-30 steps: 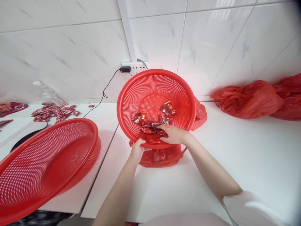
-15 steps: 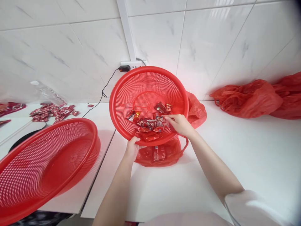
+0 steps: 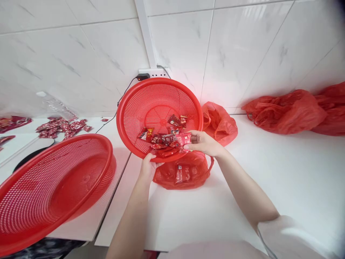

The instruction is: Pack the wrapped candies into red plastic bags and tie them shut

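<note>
My left hand [image 3: 147, 166] grips the near rim of a round red plastic basket [image 3: 161, 83], which is tilted toward me. Several wrapped snack packets [image 3: 164, 139] in red and dark wrappers lie in its lower part. Between the thumb and fingers of my right hand [image 3: 203, 143] is a pinkish-red snack packet [image 3: 184, 139], held at the basket's near right edge. Below the basket a red plastic bag [image 3: 198, 176] lies open on the white table, with a red packet [image 3: 180, 174] inside. The left fingertips are hidden under the basket.
A second red basket [image 3: 106, 144] stands at the left. Behind it are a heap of small red packets [image 3: 51, 128] and a clear bottle [image 3: 58, 107]. Red plastic bags [image 3: 219, 124] [image 3: 288, 113] lie along the wall. A black plug and cord [image 3: 142, 77] run from a power strip.
The held basket has shifted left, uncovering more of the bag below. My right hand has lifted the pinkish-red packet from among the others to the basket's near right edge.
</note>
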A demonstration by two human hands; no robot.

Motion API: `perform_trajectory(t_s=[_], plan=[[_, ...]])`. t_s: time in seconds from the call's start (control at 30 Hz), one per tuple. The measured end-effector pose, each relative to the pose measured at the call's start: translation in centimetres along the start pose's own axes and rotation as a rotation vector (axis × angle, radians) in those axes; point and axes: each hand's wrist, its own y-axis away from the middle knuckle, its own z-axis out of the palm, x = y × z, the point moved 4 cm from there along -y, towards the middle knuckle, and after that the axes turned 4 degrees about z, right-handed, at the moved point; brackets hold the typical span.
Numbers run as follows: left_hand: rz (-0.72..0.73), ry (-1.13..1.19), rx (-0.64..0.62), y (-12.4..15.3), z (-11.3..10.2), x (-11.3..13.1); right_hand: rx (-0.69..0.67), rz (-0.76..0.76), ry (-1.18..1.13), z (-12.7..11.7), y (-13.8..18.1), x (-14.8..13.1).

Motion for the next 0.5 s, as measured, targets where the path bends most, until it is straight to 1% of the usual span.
perform_trajectory(t_s=[0.03, 0.1, 0.17, 0.27, 0.3, 0.33, 0.43, 0.47, 0.5], plan=[[-0.005, 0.004, -0.001, 0.0, 0.0, 0.0, -0.014, -0.014, 0.022, 0.1, 0.0, 0.0], [-0.009, 0.005, -0.002, -0.1, 0.0, -0.1, 0.003, -0.018, 0.118, 0.2, 0.1, 0.0], [-0.009, -0.001, -0.001, -0.2, -0.1, -0.2, 0.050, -0.015, 0.281, 0.0, 0.2, 0.0], [-0.004, -0.010, -0.003, -0.3, -0.2, -0.3, 0.101, -0.050, 0.548, 0.0, 0.5, -0.6], [0.003, -0.011, -0.004, -0.4, -0.2, -0.3, 0.084, -0.063, 0.603, 0.1, 0.7, -0.8], [0.006, -0.010, -0.008, -0.4, -0.3, -0.3, 0.038, -0.064, 0.632, 0.4, 0.8, -0.9], [0.000, -0.010, -0.030, -0.5, -0.3, -0.4, -0.157, 0.000, 0.638, 1.6, 1.2, -0.5], [-0.002, -0.012, -0.038, -0.5, -0.3, -0.5, -0.192, 0.016, 0.639, 2.0, 1.2, -0.3], [-0.007, -0.018, -0.043, -0.5, -0.3, -0.6, -0.191, 0.012, 0.645, 2.3, 1.2, -0.2]])
